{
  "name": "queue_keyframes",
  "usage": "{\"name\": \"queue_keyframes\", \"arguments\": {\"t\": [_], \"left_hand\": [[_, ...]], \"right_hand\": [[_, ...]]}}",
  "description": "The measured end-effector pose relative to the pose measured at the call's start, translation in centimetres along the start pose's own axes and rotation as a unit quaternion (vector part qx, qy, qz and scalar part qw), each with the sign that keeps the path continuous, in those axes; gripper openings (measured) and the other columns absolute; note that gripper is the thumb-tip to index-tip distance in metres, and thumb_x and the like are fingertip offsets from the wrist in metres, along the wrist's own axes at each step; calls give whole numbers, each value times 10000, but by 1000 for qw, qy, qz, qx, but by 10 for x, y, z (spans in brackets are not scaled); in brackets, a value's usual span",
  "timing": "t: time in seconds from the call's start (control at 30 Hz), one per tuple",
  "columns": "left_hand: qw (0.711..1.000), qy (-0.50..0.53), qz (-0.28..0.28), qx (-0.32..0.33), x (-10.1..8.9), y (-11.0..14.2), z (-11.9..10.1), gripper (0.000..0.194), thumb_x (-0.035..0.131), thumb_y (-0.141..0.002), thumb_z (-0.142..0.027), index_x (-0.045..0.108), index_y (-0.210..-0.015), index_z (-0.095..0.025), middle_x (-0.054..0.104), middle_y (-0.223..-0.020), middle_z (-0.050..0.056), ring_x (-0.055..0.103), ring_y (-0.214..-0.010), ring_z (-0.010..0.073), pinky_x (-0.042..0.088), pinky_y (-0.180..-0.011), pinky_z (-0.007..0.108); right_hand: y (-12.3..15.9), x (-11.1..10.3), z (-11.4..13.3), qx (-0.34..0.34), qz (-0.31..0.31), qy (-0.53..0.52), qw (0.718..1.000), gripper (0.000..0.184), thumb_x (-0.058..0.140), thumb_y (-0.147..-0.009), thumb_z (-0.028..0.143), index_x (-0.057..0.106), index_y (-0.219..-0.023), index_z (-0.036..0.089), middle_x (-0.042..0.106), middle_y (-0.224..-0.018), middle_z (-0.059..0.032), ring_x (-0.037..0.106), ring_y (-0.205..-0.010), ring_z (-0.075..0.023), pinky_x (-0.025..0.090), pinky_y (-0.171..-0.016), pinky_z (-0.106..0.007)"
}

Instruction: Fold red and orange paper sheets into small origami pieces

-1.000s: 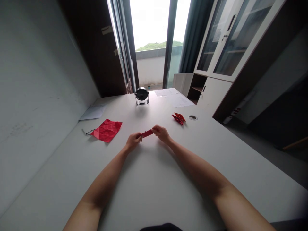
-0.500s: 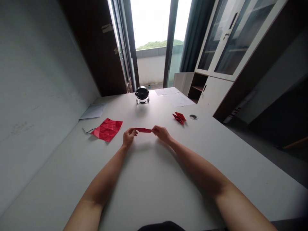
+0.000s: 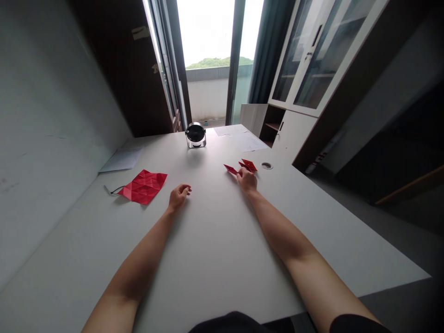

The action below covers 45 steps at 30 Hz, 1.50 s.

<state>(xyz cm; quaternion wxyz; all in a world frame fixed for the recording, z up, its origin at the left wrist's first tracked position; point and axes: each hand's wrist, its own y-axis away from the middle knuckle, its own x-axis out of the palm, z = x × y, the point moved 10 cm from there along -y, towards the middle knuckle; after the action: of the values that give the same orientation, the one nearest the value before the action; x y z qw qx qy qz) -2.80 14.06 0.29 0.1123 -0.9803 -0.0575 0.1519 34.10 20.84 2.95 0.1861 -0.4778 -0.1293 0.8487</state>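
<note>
My right hand (image 3: 247,180) grips a folded red paper piece (image 3: 231,169), whose pointed end sticks out to the left of the fingers. Just beyond that hand, other folded red paper pieces (image 3: 249,164) lie on the white table (image 3: 208,249), partly covered by the fingers. My left hand (image 3: 179,196) rests over the table with loosely curled fingers and nothing visible in them. To its left lies an opened red paper sheet (image 3: 144,187) with a grid of creases. A thin dark cord (image 3: 117,190) with a pale tip shows at the sheet's left corner.
A round black device on a metal stand (image 3: 196,135) stands at the far edge. White papers (image 3: 250,141) lie at the back right, others (image 3: 121,160) by the left wall. A round cable hole (image 3: 267,165) is right of the red pieces. Cabinets (image 3: 298,132) stand beyond.
My left hand has let go of the folded red paper. My right hand has carried it right and forward, beside the other folded pieces. The view has turned slightly to the right.
</note>
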Motion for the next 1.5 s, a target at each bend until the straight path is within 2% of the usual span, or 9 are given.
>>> {"name": "queue_keyframes", "arguments": {"t": [0.2, 0.63, 0.87, 0.97, 1.03, 1.1, 1.2, 1.37, 1.5], "left_hand": [[1000, -21, 10, 7, 4, 1, -2, 280, 569, -849, -393, 710, -945, -171, 739, -847, 59, 682, -721, 177, 528, -716, 292], [991, -130, 4, 17, -3, 5, -11, 241, 519, -897, -337, 711, -966, -209, 749, -895, 42, 680, -794, 189, 512, -772, 308], [891, -417, -177, -8, -79, 6, -25, 280, 528, -895, -298, 705, -1095, -214, 672, -1211, 114, 543, -1184, 319, 383, -1026, 464], [863, -455, -208, -68, -110, 6, -5, 436, 570, -865, -316, 610, -1286, -210, 532, -1432, 139, 407, -1354, 345, 294, -1113, 513], [861, -459, -182, -124, -117, 4, 17, 543, 569, -870, -352, 526, -1388, -197, 460, -1500, 164, 334, -1417, 360, 234, -1142, 560], [867, -462, -129, -136, -106, 0, 30, 567, 537, -896, -394, 489, -1426, -197, 441, -1521, 166, 316, -1437, 356, 205, -1157, 577], [883, -465, -19, -56, -59, -5, 23, 516, 520, -919, -413, 533, -1395, -214, 449, -1528, 137, 347, -1430, 327, 212, -1175, 560], [894, -405, 138, 133, 27, 14, -22, 411, 560, -924, -400, 631, -1305, -267, 542, -1457, 69, 471, -1341, 273, 356, -1138, 470], [893, -338, 194, 224, 54, 32, -55, 274, 495, -974, -346, 738, -1071, -263, 718, -1161, 48, 628, -1099, 211, 484, -1008, 373]], "right_hand": [[-3, 0, -27, 94, 28, 52, 994, 159, 582, -907, 300, 634, -1013, 194, 698, -933, -76, 637, -825, -207, 455, -760, -305], [-5, -5, -40, 97, -9, 36, 995, 181, 559, -873, 190, 574, -1052, 173, 665, -920, -103, 604, -777, -202, 398, -711, -301], [-1, -4, -1, -22, -49, -11, 998, 117, 536, -826, 157, 562, -937, 181, 643, -881, -75, 553, -731, -191, 383, -669, -292], [5, 6, 21, -77, -10, -44, 996, 94, 542, -806, 172, 575, -890, 197, 631, -785, -35, 539, -682, -177, 376, -648, -278], [11, 14, 33, -105, 23, -64, 992, 120, 546, -792, 179, 593, -898, 206, 621, -735, -10, 534, -652, -167, 371, -639, -267], [18, 20, 45, -133, 45, -75, 987, 145, 538, -791, 177, 615, -908, 213, 617, -715, 4, 533, -639, -161, 369, -640, -261], [31, 23, 68, -193, 63, -87, 975, 176, 514, -816, 172, 643, -927, 218, 620, -722, 5, 536, -639, -158, 366, -638, -260], [46, 10, 94, -259, 37, -118, 958, 206, 488, -877, 170, 658, -985, 210, 658, -843, -23, 557, -678, -159, 400, -668, -267], [50, 5, 106, -288, 32, -142, 947, 180, 503, -921, 206, 673, -981, 213, 681, -936, -62, 606, -883, -209, 465, -803, -310]]}}
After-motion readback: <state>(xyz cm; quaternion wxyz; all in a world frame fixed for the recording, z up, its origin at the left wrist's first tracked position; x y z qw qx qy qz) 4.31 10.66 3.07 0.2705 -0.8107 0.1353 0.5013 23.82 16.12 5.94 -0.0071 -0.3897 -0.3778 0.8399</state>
